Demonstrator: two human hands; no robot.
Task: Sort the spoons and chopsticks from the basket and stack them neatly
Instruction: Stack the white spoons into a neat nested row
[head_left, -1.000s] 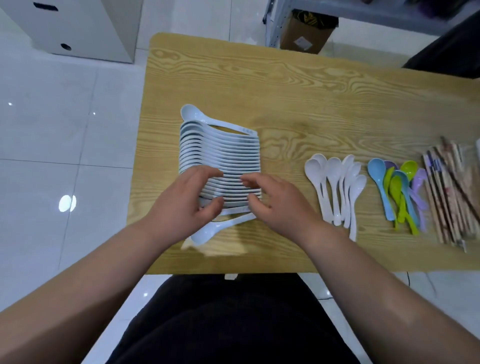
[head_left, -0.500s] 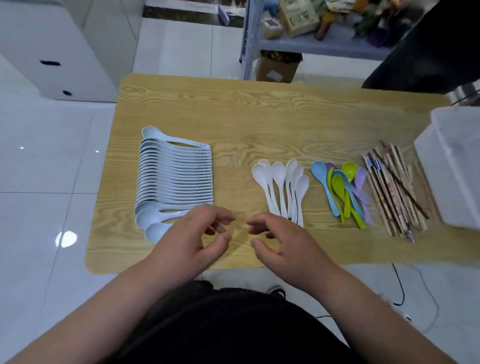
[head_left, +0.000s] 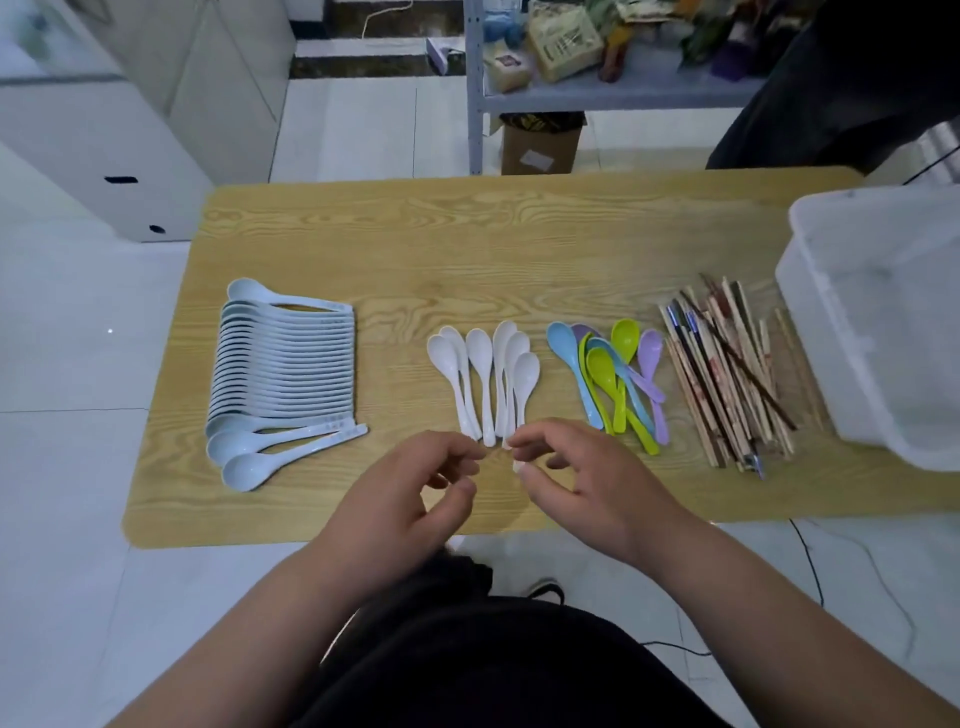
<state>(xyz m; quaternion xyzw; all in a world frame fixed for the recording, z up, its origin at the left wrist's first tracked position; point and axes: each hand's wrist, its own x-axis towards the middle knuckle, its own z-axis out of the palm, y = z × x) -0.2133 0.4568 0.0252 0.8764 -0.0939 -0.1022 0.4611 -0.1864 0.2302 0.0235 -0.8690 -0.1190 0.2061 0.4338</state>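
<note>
On the left part of the desk (head_left: 467, 249), a long row of pale blue spoons (head_left: 285, 364) lies stacked, bowls toward the left edge and handles pointing right. The three nearest the front edge are fanned out of line. Near the middle, six white spoons (head_left: 485, 379) lie side by side with bowls away from the person and handles toward the front edge.

The left hand (head_left: 400, 499) hovers over the front edge, just left of those handle ends. Its fingers (head_left: 457, 452) are loosely curled with thumb and forefinger apart, holding nothing. The right hand (head_left: 587, 478) mirrors it just to the right. Its fingers (head_left: 535, 434) are also loosely curled and empty, with the forefinger tip right at the white handle ends; whether it touches them cannot be told.

Further right lies a loose cluster of blue, green and purple spoons (head_left: 613, 379), then a bundle of chopsticks (head_left: 727, 374). The white plastic basket (head_left: 831, 322) sits at the right edge.
</note>
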